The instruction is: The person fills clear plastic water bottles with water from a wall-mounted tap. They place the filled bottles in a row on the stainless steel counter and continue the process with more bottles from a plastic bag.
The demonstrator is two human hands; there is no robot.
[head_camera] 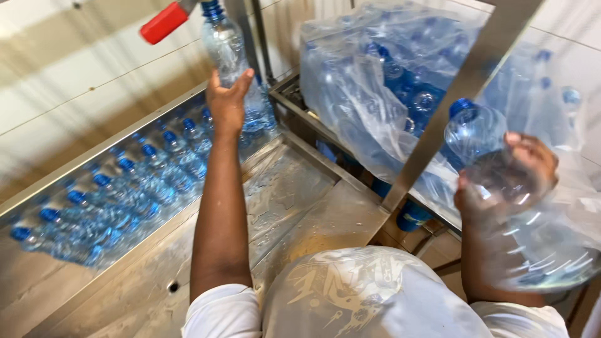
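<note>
**Both arms out, both grips closed**

The left arm stretches straight toward the far side, bare from a white sleeve, its left hand (228, 103) raised with fingers wrapped shut. The right arm bends up at the near right, its right hand (510, 178) curled closed, motion-blurred.

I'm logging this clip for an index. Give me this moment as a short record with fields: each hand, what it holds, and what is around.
left hand: raised, gripping a clear bottle with a blue cap, held upright under a red-handled lever
right hand: holding a second clear bottle, tilted, blue cap up-left
channel: row of blue-capped bottles lying in a steel trough
bag: large clear plastic sack of bottles on the right
surface: wet steel table
</note>
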